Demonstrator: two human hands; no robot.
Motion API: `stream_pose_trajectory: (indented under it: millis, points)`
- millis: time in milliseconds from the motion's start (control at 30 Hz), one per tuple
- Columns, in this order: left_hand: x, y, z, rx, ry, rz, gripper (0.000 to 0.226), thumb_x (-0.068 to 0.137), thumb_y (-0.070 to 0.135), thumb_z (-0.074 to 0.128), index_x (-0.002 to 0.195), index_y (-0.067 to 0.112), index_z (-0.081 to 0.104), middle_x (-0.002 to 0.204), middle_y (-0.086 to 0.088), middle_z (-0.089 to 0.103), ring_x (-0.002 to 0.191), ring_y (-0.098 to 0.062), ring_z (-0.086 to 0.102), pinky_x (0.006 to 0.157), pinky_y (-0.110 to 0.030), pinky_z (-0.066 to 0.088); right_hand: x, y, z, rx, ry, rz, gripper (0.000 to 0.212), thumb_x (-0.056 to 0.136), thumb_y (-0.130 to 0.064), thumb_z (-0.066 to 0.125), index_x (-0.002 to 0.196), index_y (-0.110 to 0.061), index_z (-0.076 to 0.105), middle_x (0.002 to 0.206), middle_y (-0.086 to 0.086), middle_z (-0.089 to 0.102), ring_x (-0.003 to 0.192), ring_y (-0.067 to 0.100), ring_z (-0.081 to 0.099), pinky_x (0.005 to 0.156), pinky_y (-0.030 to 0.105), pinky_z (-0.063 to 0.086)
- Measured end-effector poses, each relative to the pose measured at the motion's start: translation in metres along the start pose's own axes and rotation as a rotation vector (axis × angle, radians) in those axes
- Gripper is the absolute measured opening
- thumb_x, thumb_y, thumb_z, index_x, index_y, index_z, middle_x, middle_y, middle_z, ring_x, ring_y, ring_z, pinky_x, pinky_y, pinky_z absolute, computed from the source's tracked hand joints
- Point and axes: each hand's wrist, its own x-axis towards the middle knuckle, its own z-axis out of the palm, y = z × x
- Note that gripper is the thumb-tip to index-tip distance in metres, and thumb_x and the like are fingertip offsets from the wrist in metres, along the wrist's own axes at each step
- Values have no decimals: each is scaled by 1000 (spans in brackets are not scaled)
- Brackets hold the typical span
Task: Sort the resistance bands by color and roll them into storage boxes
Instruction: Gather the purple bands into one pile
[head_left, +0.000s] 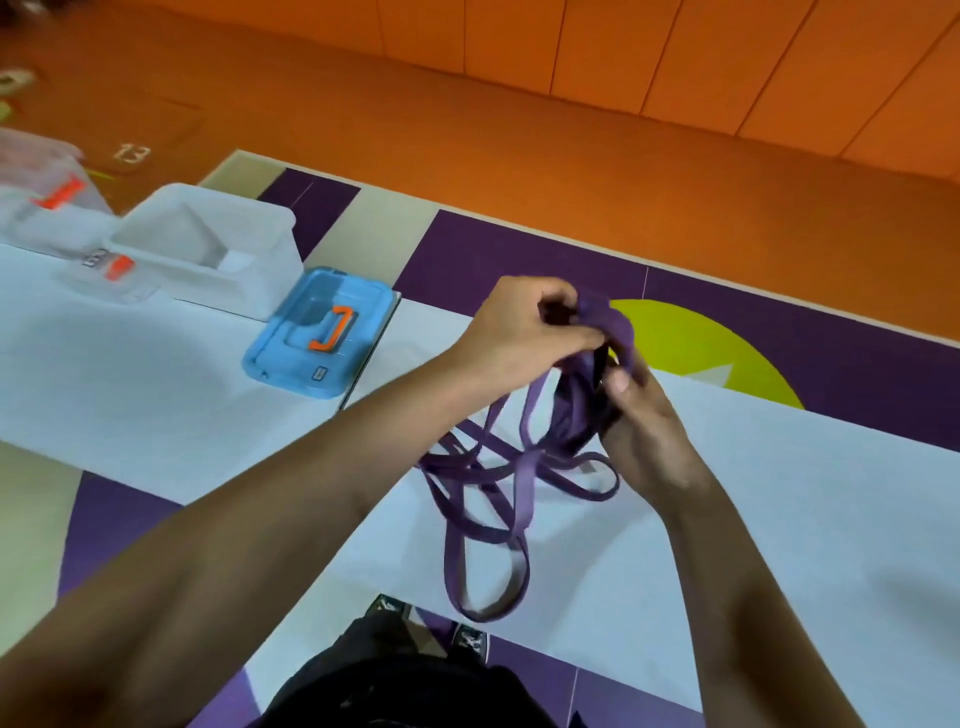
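Note:
Several purple resistance bands (480, 483) hang in long loops from both of my hands down toward the white sheet (779, 519). My left hand (524, 332) pinches the top of the purple bundle, fingers curled round it. Just below and to the right, my right hand (644, 415) grips the same bundle, thumb pressed on a partly rolled section. An open translucent white storage box (208, 244) stands at the left. In front of it lies a blue lid (319, 332) with an orange handle.
More translucent boxes with orange latches (47, 202) sit at the far left. The sheet lies on a purple, beige and lime floor mat (519, 249); orange flooring and a padded wall lie beyond. My shoes (467, 644) show at the bottom.

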Motion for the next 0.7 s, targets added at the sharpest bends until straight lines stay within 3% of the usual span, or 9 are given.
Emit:
stream_pose_trajectory:
  millis: [67, 133, 200, 300, 400, 467, 533, 600, 700]
  points:
    - [5, 12, 1, -27, 22, -4, 12, 79, 4, 79, 84, -2, 70, 76, -3, 65, 70, -10, 55, 73, -26, 45, 2, -6, 7, -222, 27, 55, 63, 75, -33, 88, 127, -12, 59, 101, 3, 75, 87, 26, 72, 70, 34, 58]
    - [7, 18, 2, -27, 25, 17, 13, 79, 3, 79, 88, 0, 70, 79, -1, 67, 72, -9, 58, 76, -25, 47, 6, -11, 13, -319, 100, 82, 41, 82, -9, 83, 117, -6, 61, 79, -5, 75, 67, 18, 72, 60, 23, 55]
    - [8, 18, -2, -14, 18, 30, 16, 79, 4, 80, 94, 5, 72, 84, -1, 73, 76, -11, 67, 80, -26, 53, 8, -13, 10, -358, 161, 53, 35, 82, -5, 82, 113, -10, 65, 78, -10, 74, 70, 10, 71, 67, 22, 54]
    - [7, 10, -14, -24, -87, 8, 28, 82, 15, 83, 106, 10, 70, 99, -7, 75, 90, -25, 70, 86, -39, 55, 8, -13, 2, -448, 210, 68, 27, 82, -10, 83, 100, -24, 69, 77, -15, 71, 72, 6, 66, 73, 27, 55]
    - [0, -9, -23, 50, -202, -31, 29, 86, 33, 81, 110, 21, 71, 103, 6, 74, 89, -11, 69, 83, -28, 53, 5, -12, -5, -489, 289, 52, 30, 81, -6, 80, 95, -29, 67, 70, -19, 66, 66, 4, 60, 68, 27, 50]
    - [-5, -29, -28, 122, -189, -72, 21, 90, 41, 74, 100, 24, 74, 100, 9, 75, 96, -12, 69, 85, -28, 52, 4, -17, -8, -522, 297, 30, 32, 82, -10, 81, 101, -33, 67, 74, -20, 68, 68, 2, 60, 67, 21, 49]
    - [-10, -59, -32, 209, -134, -158, 17, 93, 40, 69, 96, 24, 74, 99, 10, 74, 95, -10, 68, 86, -28, 52, 4, -20, -11, -572, 266, 60, 28, 84, -17, 81, 104, -34, 69, 77, -23, 69, 71, -1, 62, 65, 13, 47]
    - [-14, -104, -34, 336, -95, -266, 15, 94, 31, 66, 104, 21, 70, 105, 8, 70, 97, -14, 66, 88, -29, 50, 3, -21, -12, -643, 234, 122, 22, 85, -22, 81, 100, -32, 68, 77, -20, 71, 71, 1, 64, 64, 14, 47]
    - [-24, -180, -31, 521, -64, -517, 41, 91, 31, 65, 128, 16, 55, 125, -10, 60, 114, -32, 59, 98, -41, 49, 0, -13, -13, -702, 206, 195, 19, 84, -22, 81, 98, -26, 68, 83, -4, 73, 73, 12, 67, 65, 19, 50]
